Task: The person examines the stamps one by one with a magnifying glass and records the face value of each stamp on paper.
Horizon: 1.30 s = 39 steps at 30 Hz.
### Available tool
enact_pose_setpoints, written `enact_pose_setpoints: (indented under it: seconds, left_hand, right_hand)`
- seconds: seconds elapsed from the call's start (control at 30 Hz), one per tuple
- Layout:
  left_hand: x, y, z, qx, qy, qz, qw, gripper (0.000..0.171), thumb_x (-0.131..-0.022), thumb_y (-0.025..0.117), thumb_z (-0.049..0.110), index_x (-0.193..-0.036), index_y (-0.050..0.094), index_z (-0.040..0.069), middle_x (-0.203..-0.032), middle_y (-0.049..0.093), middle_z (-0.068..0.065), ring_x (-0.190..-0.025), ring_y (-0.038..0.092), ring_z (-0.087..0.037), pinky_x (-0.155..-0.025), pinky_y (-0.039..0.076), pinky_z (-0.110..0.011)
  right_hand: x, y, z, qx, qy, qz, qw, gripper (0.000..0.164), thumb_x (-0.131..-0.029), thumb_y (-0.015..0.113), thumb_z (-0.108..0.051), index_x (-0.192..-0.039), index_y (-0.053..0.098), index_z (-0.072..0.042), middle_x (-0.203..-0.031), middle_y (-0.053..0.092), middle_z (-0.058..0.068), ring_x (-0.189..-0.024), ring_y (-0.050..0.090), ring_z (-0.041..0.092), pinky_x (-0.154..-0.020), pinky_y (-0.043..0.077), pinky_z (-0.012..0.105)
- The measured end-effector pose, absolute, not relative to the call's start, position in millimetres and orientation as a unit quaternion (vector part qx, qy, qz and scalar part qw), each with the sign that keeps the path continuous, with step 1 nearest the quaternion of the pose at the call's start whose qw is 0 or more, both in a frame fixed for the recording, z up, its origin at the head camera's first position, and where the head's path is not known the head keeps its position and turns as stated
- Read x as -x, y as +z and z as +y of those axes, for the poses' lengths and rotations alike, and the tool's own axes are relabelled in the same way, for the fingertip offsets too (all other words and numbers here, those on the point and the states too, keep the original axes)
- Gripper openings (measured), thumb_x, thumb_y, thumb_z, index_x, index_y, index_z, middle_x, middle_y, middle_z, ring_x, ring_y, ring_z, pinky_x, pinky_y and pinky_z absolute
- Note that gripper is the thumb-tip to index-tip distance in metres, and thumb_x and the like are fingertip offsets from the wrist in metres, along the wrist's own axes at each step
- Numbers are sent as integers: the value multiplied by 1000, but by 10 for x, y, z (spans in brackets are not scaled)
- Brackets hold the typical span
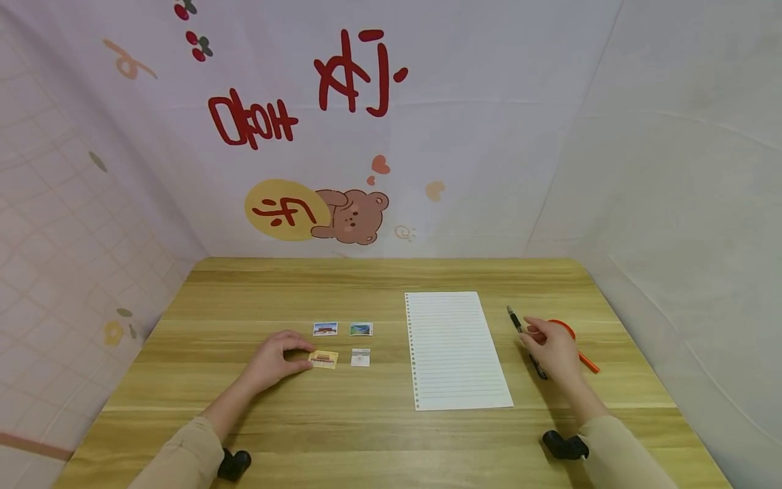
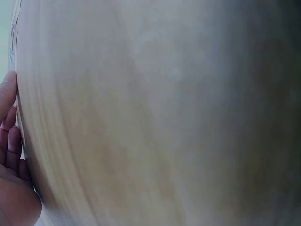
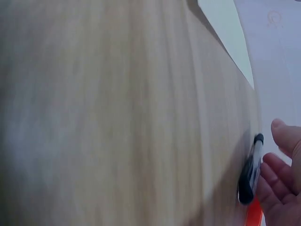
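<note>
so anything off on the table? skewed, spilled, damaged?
Nothing spilled or damaged. The lined sheet lies slightly askew. Of four small cards, the yellow one under the left hand sits tilted. The right hand is at the black pen.

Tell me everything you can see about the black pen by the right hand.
The pen is slim and black, seemingly plastic, with a paler band near one end in the right wrist view. It lies flat on the wooden table, right of the lined sheet, pointing away and slightly left. The right hand reaches over its near half, fingers beside it; whether they touch it is unclear. An orange tool lies just beyond.
</note>
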State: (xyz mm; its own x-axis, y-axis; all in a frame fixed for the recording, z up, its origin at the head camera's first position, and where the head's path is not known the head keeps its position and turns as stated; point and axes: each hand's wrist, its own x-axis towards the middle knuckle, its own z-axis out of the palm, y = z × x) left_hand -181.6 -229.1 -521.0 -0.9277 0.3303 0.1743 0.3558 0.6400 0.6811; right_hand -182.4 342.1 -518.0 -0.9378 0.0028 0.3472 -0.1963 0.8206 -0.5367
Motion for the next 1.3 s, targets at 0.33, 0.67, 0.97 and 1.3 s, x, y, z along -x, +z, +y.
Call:
enact_pose_setpoints:
  seconds: [0.33,0.67,0.97,1.3]
  left_hand:
    - [1826,-5235,-2282,189,-390,-901,15,25,-78,86,18,-102,78,16,-107,66,3,-104,60,-24,-93,47,-49]
    - [1818,-5220,-2288,190,-385,-903,14,24,-79,85,21,-102,78,17,-108,65,4,-104,60,-24,-92,47,-48]
    - [1819,-5217,-2284,191,-387,-902,14,25,-79,86,19,-102,78,15,-108,66,3,-105,60,-25,-93,47,-49]
    - [1812,-5205,-2275,193,-386,-902,15,25,-78,86,17,-102,78,15,-108,66,3,-104,60,-25,-93,47,-49]
  right_hand:
    - [1918,-5146,3236,-10,272,-952,137,46,-87,77,-16,-127,64,2,-98,69,18,-86,66,34,-71,52,50]
    - [1959,-5218,3177,16,262,-955,140,40,-88,75,-15,-124,66,2,-92,67,16,-85,61,34,-68,49,48]
    - [1959,-5227,3146,-2,255,-955,151,31,-88,73,-9,-116,71,3,-87,67,15,-75,59,30,-61,45,42]
    - [1921,-5211,3188,-25,282,-947,149,28,-91,68,-6,-116,69,6,-89,66,16,-74,56,28,-64,44,40]
